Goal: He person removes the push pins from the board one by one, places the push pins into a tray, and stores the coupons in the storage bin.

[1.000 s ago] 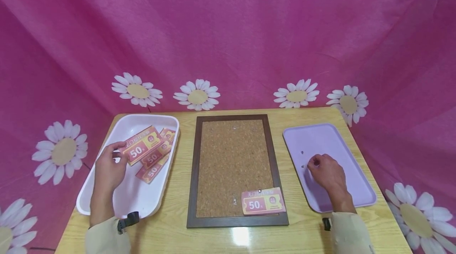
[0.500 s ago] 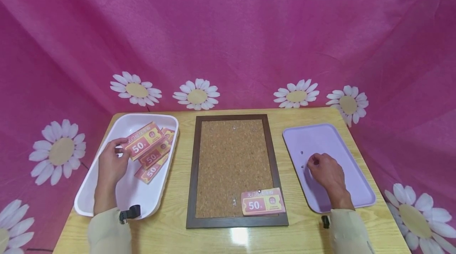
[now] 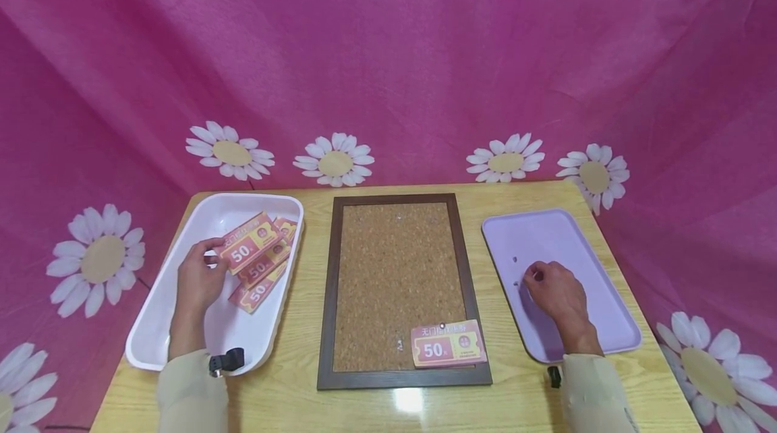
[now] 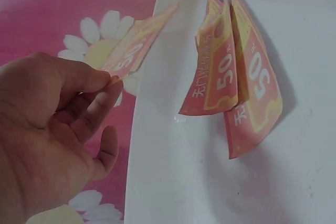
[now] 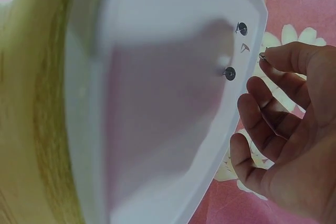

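My left hand (image 3: 199, 281) pinches the near-left end of a red-and-yellow coupon (image 3: 247, 244) marked 50, between thumb and finger. That coupon is raised above several similar coupons (image 4: 254, 80) lying overlapped in the white tub (image 3: 233, 342). Over the purple tray (image 3: 549, 234) my right hand (image 3: 560, 295) pinches a small metal thumbtack (image 5: 262, 55) at its fingertips; the other fingers are loosely bent. Two dark-headed thumbtacks (image 5: 229, 73) and a clear or shiny small piece (image 5: 245, 48) lie in the tray below.
A brown-framed corkboard (image 3: 397, 271) lies between the tub and tray on the wooden table (image 3: 312, 325). One coupon (image 3: 449, 345) is fixed at its lower right by a thumbtack (image 3: 442, 326), overlapping the frame. A pink daisy-print cloth (image 3: 394, 82) hangs behind.
My left hand has moved a little to the right, carrying the pinched coupon with it over the others. The right hand has stayed almost still above the purple tray.
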Motion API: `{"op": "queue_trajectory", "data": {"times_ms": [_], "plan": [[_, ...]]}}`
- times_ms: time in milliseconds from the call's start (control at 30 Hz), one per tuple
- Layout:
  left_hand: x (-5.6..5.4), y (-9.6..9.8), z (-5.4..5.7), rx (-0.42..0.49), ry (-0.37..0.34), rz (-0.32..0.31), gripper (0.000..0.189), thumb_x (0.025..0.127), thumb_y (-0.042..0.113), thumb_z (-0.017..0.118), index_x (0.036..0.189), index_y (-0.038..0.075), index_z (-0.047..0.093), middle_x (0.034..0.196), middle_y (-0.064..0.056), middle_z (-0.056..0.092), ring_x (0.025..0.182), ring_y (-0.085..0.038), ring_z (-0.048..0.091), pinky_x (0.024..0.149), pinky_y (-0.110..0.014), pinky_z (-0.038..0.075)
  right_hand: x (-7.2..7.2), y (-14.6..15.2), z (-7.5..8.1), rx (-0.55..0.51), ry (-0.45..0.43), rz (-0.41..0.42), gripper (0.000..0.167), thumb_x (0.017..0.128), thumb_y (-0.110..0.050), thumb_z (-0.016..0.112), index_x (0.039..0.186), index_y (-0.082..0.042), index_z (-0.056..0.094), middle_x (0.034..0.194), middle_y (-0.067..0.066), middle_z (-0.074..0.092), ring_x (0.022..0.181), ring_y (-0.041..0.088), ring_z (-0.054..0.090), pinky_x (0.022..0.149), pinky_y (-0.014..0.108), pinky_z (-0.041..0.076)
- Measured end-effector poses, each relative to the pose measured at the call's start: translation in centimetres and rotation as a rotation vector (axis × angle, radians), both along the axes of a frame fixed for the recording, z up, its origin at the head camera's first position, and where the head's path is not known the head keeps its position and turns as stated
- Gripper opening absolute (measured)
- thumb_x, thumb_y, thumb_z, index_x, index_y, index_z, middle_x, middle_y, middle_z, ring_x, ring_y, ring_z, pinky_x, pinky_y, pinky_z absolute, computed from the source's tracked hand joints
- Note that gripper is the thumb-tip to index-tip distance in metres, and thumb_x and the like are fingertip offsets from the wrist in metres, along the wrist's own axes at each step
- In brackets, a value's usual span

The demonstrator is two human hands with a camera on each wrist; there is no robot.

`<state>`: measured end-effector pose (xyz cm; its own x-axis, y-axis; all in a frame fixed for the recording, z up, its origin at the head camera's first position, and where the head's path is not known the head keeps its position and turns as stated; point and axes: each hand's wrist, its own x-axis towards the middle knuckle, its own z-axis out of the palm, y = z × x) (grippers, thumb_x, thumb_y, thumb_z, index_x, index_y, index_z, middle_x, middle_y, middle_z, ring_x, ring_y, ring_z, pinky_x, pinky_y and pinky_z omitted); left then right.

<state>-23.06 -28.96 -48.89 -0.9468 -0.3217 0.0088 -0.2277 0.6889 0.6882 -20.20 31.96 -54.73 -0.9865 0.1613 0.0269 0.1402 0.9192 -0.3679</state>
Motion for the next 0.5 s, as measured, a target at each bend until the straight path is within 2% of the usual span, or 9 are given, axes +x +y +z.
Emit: {"op": "queue_trajectory", "data": {"times_ms": [233, 500], "plan": [[-0.4, 0.0, -0.6, -0.007, -0.018, -0.012, 0.044, 0.090, 0.005, 0.054, 0.134, 0.001, 0.051, 0.130, -0.022, 0.053, 0.109, -0.037, 0.058, 0.081, -0.038, 0.044, -0.2, 0.3, -0.7, -0.003, -0.002, -0.005, 0.018, 0.086, -0.023, 0.056, 0.087, -0.011, 0.070, 0.080, 0.011, 0.061, 0.072, 0.031, 0.058, 0.060, 0.042, 0.041], [-0.7, -0.2, -1.5, -0.032, -0.095, -0.061, 0.046, 0.089, 0.007, 0.052, 0.135, 0.002, 0.050, 0.130, -0.023, 0.053, 0.110, -0.038, 0.058, 0.076, -0.033, 0.045, -0.1, 0.2, -0.8, -0.012, -0.033, -0.007, 0.021, 0.086, -0.023, 0.056, 0.091, -0.009, 0.071, 0.082, 0.012, 0.062, 0.073, 0.031, 0.059, 0.062, 0.042, 0.041]]}}
